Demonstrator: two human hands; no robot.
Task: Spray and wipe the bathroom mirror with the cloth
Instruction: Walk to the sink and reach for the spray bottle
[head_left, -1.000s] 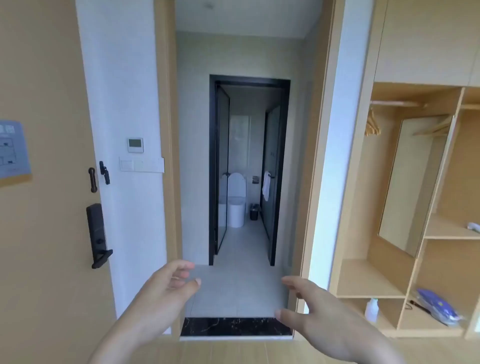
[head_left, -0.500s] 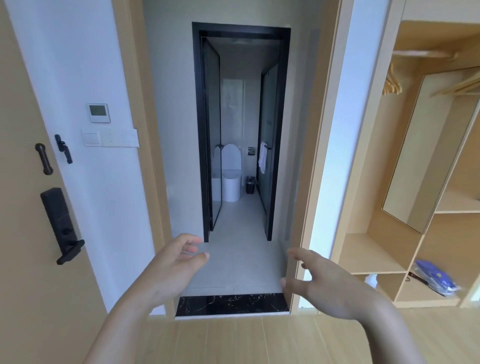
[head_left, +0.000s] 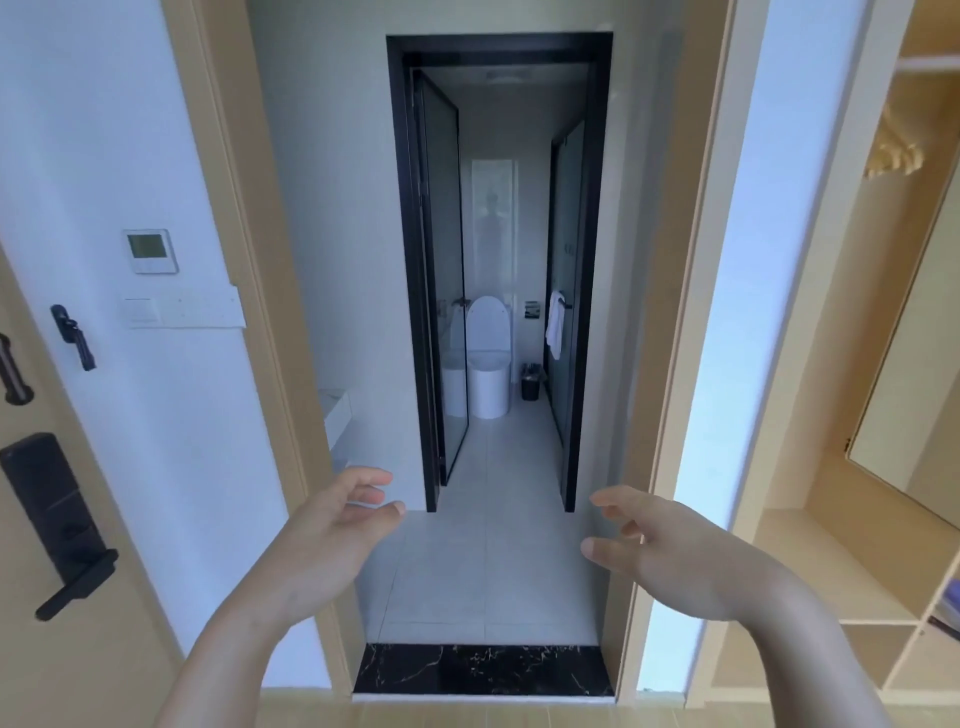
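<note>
Facing an open doorway with a black marble threshold (head_left: 483, 670) at the foot of it. Holding the left hand (head_left: 332, 525) and the right hand (head_left: 660, 551) out in front, palms turned toward each other, well apart, fingers (head_left: 371, 478) released and loosely spread, grasping nothing.

Looking down a tiled passage through a black-framed inner doorway to a white toilet (head_left: 487, 358), with a small dark bin (head_left: 531, 382) just beside it and a white towel (head_left: 556, 325) hanging on the right.

Showing behind the toilet: a tall glossy panel (head_left: 493, 228), pale and narrow, carrying a dim upright silhouette. Cannot tell whether this is the bathroom mirror.

Peeking from the left wall inside: a white bench corner (head_left: 336, 415).

Leaning in the wooden wardrobe at the far right: a framed mirror (head_left: 909, 374).
</note>
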